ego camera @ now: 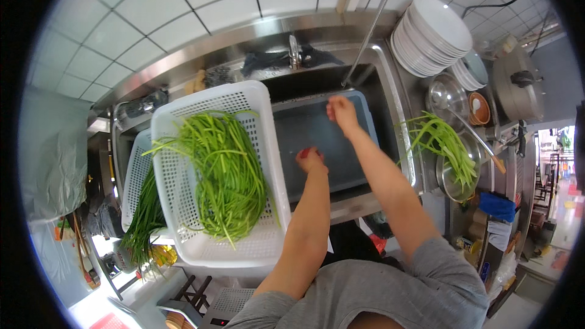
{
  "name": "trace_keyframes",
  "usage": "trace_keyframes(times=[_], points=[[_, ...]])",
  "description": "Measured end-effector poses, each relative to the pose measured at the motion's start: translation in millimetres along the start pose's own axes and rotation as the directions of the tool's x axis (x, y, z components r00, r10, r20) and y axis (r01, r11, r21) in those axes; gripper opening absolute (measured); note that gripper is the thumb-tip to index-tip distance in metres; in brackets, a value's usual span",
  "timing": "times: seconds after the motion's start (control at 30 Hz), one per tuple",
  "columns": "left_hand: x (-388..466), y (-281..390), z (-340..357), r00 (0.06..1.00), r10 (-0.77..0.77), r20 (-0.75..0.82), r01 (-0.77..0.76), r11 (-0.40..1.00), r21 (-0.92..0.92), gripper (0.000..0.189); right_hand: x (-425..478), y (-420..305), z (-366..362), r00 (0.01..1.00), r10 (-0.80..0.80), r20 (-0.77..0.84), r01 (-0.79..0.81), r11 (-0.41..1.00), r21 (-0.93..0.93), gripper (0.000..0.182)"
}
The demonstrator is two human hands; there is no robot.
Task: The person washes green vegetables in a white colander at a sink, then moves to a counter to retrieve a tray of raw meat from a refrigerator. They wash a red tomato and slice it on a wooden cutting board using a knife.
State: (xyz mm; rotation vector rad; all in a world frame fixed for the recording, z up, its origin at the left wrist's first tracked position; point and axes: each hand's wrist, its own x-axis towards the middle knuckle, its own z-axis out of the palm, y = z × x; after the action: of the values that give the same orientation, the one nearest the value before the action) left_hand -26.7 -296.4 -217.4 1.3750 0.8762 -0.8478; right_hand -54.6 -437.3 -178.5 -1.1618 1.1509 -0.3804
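My left hand [311, 160] is over the grey-blue plastic tub [338, 178] in the sink, fingers curled down. Something small and red shows at its fingers; whether it is gripped is unclear. My right hand [342, 113] hangs above the tub's far right part with bent, blurred fingers and no visible object. The tub seems to hold water. To the left, a white perforated plastic basket [279, 178] holds a heap of long green stalks [228, 178]. Darker green, thin-leaved vegetables [146, 210] lie in another basket [136, 178], partly hidden beneath it.
A faucet [295, 52] stands behind the steel sink [395, 96], and a thin metal pipe [374, 23] slants down into it. On the right are stacked white plates [429, 36], a metal bowl with a ladle [443, 93], cut green stalks [445, 146] over another bowl and a lidded pot [516, 84].
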Motion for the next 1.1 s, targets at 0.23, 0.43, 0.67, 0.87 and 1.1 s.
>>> trace_keyframes(times=[0.23,0.43,0.67,0.87,1.1], points=[[139.5,-41.5,-20.8,0.985,-0.141,-0.098,0.15,0.985,0.09,0.032,32.6,195.3,-18.0,0.8,-0.003,-0.6,-0.342,0.82,-0.459,0.031],[140.5,-31.3,8.2,0.86,-0.386,0.332,0.237,0.881,0.41,0.034,16.3,180.0,21.0,0.977,0.152,0.147,-0.104,0.951,-0.292,0.025],[148.1,-48.9,28.2,0.712,-0.217,0.667,-0.222,0.832,0.508,0.043,37.1,204.4,26.6,0.957,0.205,-0.207,-0.198,0.979,0.053,0.024],[180.0,-69.1,1.1,0.332,0.146,0.932,-0.91,0.308,0.276,0.039,71.3,254.3,46.2,0.86,0.379,-0.34,-0.469,0.85,-0.238,0.019],[161.4,-37.7,12.2,0.922,-0.031,0.386,-0.028,0.989,0.146,0.034,61.1,203.2,-3.2,0.727,-0.286,-0.625,-0.188,0.791,-0.581,0.017]])
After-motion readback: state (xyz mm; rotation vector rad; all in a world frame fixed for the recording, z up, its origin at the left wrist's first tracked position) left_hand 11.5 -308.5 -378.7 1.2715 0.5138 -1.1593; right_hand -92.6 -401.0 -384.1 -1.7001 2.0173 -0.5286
